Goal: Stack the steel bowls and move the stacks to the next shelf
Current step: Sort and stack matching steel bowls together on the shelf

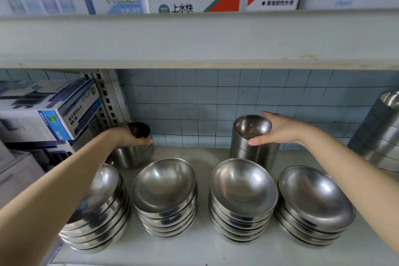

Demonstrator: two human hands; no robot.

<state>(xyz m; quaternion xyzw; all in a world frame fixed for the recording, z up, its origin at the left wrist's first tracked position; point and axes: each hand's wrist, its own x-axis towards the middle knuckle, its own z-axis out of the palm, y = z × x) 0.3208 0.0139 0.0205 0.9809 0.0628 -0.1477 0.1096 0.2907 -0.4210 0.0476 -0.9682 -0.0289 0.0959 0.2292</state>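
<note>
Left hand at back left of shelf, fingers clasped on rim of small bowl stack. Right hand around top of taller stack at back – fingers spread, touching rim, grip not clear. 4 stacks of wide bowls in front row – tilted.
</note>
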